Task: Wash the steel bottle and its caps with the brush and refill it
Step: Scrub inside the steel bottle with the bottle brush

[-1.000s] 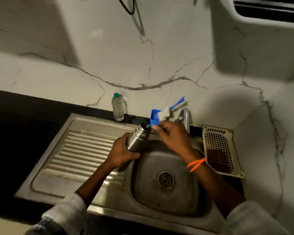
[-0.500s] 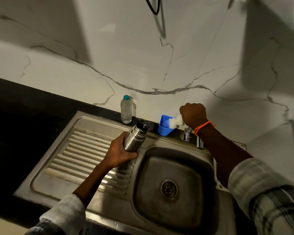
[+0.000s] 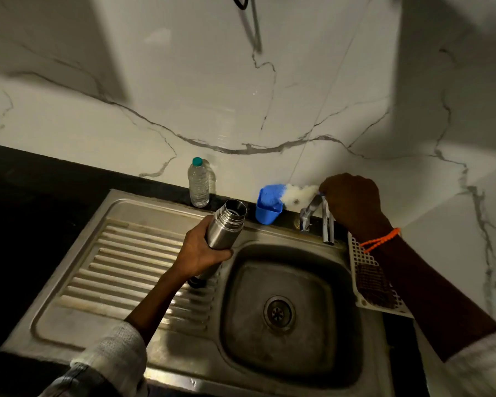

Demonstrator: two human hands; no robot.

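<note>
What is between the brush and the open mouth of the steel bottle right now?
Nothing visible blocks it. The brush, gripped by the right hand, lies with its head over the blue cup. The steel bottle, held by the left hand, has its mouth uncapped just left of that cup.

The bottle [image 3: 226, 224] was bare silver steel, the cup [image 3: 267, 210] blue, the brush [image 3: 298, 193] white-bristled. The wristband [image 3: 380, 239] was orange, the wall [image 3: 184, 96] white marble with grey veins, the desk [image 3: 26, 196] black.
</note>
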